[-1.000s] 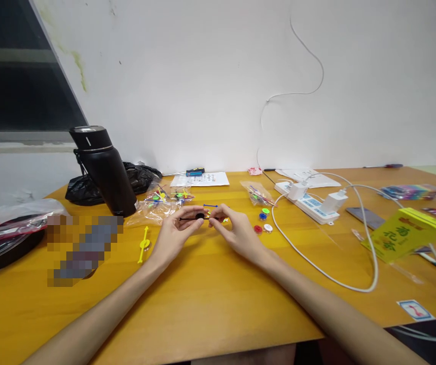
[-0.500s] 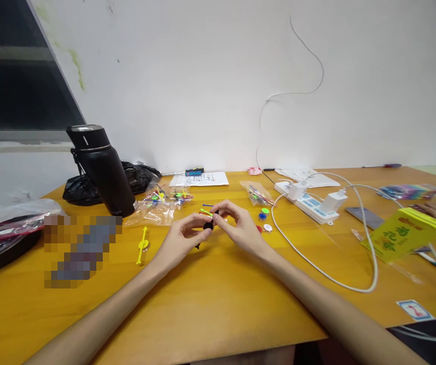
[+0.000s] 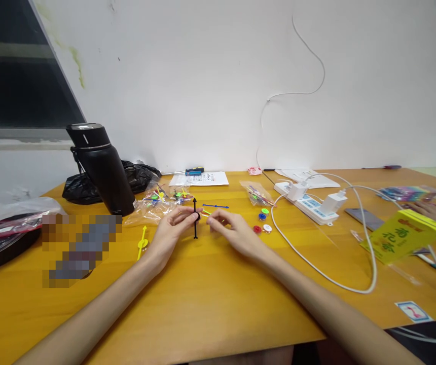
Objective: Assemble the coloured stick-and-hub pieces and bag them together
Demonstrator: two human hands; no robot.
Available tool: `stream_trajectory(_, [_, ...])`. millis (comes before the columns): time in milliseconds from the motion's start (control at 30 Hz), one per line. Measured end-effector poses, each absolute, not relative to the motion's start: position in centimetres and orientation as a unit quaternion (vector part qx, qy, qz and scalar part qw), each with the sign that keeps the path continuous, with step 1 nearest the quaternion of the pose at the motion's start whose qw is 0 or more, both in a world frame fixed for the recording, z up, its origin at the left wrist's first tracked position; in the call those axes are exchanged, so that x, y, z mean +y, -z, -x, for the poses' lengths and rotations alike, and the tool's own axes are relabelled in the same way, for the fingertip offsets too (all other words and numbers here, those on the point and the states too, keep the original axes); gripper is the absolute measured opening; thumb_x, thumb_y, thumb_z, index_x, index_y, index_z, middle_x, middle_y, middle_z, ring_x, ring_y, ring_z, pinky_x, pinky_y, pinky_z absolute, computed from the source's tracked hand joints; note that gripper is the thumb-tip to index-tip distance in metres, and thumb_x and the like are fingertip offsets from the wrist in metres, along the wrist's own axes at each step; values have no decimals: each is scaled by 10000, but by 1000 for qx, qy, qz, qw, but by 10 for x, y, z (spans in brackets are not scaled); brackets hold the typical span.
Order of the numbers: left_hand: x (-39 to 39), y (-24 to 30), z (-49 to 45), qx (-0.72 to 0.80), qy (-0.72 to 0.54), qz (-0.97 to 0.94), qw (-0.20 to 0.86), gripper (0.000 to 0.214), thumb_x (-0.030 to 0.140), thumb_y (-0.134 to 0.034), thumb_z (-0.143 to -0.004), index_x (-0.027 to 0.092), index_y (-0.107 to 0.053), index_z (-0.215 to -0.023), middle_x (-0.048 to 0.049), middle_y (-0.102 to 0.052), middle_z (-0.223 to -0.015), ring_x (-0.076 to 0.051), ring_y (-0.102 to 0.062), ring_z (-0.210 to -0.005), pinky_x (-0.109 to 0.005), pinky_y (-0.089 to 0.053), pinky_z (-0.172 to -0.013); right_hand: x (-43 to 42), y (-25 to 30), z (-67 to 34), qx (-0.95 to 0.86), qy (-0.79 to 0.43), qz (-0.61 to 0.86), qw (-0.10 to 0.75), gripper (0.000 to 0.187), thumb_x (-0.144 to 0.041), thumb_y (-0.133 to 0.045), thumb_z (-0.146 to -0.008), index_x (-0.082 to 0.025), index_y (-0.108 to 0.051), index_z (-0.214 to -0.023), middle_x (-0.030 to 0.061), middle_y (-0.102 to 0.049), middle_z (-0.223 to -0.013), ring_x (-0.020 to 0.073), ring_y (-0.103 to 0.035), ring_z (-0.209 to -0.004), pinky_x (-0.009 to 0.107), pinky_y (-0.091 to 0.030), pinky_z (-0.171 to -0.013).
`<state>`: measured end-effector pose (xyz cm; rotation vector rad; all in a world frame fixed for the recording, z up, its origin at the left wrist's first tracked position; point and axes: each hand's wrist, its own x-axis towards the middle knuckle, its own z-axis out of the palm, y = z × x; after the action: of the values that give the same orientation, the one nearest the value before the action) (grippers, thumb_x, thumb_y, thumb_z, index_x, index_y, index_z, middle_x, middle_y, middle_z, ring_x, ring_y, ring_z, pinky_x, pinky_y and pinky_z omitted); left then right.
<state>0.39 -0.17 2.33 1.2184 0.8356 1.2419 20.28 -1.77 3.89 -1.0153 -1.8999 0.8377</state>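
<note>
At centre frame, the left hand (image 3: 169, 229) pinches the black arrow (image 3: 195, 226) mid-length, tip up-frame; right hand (image 3: 234, 231) curled alongside, its grip unclear.

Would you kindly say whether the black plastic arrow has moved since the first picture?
Yes: against the far edge of the brown wooden table, the black plastic arrow turned from roughly parallel to crosswise.

Black arrow (image 3: 195, 226), thin-shafted with a round central hub (image 3: 198, 216), stands near vertical, head up, pinched mid-length in the left hand (image 3: 171, 229).
</note>
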Motion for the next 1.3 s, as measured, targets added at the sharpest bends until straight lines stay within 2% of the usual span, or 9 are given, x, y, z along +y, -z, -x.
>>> stream_trajectory(133, [-3,-24,-4,346,-542,-511,571,304,365,-810,-765,207,-671,-985,-78,-743,-1194,-230,-673,-1147,-406,-446,-1089,-23,-35,-195,-774,-372,369,354,217,-393,-594,-959,-191,-673,-943,14,-693,-866,156,-617,-787,274,-478,-739])
stream_trajectory(500, [-5,-22,-7,364,-551,-512,549,303,340,-839,-720,197,-678,-934,-46,-713,-1140,-218,-656,-1122,-352,-462,-1040,-22,-24,-190,-753,-431,352,352,248,-441,-652,-912,-194,-675,-904,-6,-647,-775,135,-571,-691,251,-445,-642])
stream_trajectory(767, [-8,-26,-9,351,-550,-504,567,311,360,-835,-718,197,-656,-913,-53,-710,-1167,-223,-670,-1106,-367,-502,-1014,-24,-24,-187,-738,-453,349,357,276,-472,-651,-902,-197,-649,-870,-11,-630,-726,136,-575,-642,261,-463,-626])
stream_trajectory(967, [-10,-28,-7,315,-537,-469,627,259,394,-659,-894,214,-677,-1079,-85,-604,-1400,-270,-571,-1289,-418,-516,-1027,-20,-30,-194,-737,-387,388,396,226,-407,-621,-923,-182,-642,-910,-10,-627,-714,134,-584,-636,254,-460,-623])
stream_trajectory(1133, [-10,-26,-6,334,-510,-482,629,230,340,-669,-877,208,-689,-1064,-92,-628,-1345,-282,-567,-1285,-432,-518,-1021,-17,-32,-202,-743,-313,414,422,182,-377,-588,-950,-199,-627,-937,-13,-646,-688,145,-605,-631,254,-453,-618])
stream_trajectory(1300, [-9,-22,-7,356,-511,-503,599,240,337,-706,-836,218,-685,-1043,-67,-637,-1278,-251,-588,-1221,-384,-522,-993,-17,-32,-202,-744,-314,415,419,175,-370,-578,-956,-201,-623,-949,-11,-653,-695,146,-611,-633,249,-455,-615])
